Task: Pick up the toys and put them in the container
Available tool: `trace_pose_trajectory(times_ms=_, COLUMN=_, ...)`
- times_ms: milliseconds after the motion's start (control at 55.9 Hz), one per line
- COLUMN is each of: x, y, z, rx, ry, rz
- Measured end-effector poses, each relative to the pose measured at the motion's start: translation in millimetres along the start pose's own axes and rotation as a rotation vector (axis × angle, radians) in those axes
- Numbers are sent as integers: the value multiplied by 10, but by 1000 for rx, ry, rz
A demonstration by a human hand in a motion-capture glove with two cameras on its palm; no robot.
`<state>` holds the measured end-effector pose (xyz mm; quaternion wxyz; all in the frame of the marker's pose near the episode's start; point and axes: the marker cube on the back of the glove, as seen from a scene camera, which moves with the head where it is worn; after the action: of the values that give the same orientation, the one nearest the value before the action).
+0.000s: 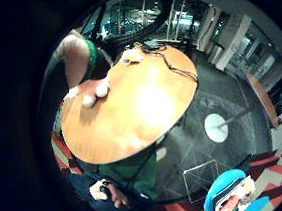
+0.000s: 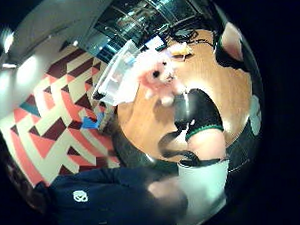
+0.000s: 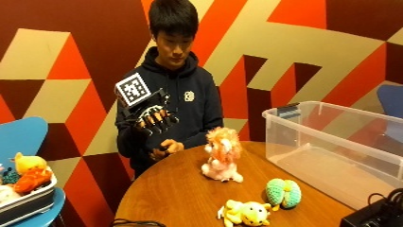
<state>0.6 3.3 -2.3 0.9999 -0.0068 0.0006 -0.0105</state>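
Three toys lie on the round wooden table (image 3: 182, 198): a pink plush lion (image 3: 222, 153) upright in the middle, a green knitted ball (image 3: 283, 193), and a yellow plush (image 3: 245, 213) near the front edge. A clear plastic container (image 3: 334, 151) stands at the table's right side, with nothing visible inside. My gloved right hand (image 3: 154, 118) is raised in the air above the table's far edge, to the left of the lion, fingers relaxed and holding nothing. The thumb side palm view shows the lion (image 2: 158, 77) beside the container (image 2: 116, 76).
The person's bare left hand (image 3: 165, 147) rests at the table's far edge. A blue chair (image 3: 22, 137) at the left carries a tray (image 3: 28, 201) with several more toys. A black device with cables (image 3: 378, 216) sits at the table's front right.
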Motion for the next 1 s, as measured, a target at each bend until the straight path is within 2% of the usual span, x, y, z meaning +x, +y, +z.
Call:
trace_pose_trajectory(times_ms=286, x=-228, y=-95, z=-252, rx=4, ry=-32, rz=-123)
trace_pose_trajectory(times_ms=572, x=-651, y=-505, z=-151, rx=-117, ry=-6, rz=-289)
trace_pose_trajectory(times_ms=715, x=-853, y=-886, z=287, rx=-245, ry=18, rz=-355)
trace_pose_trajectory(times_ms=822, x=-897, y=-1228, z=865, rx=-381, ry=59, rz=-388)
trace_pose_trajectory(times_ms=947, x=-872, y=-1445, z=1538, rx=-591, ry=88, rz=-359)
trace_pose_trajectory(times_ms=1001, x=-899, y=-1436, z=1716, rx=-605, ry=72, rz=-335)
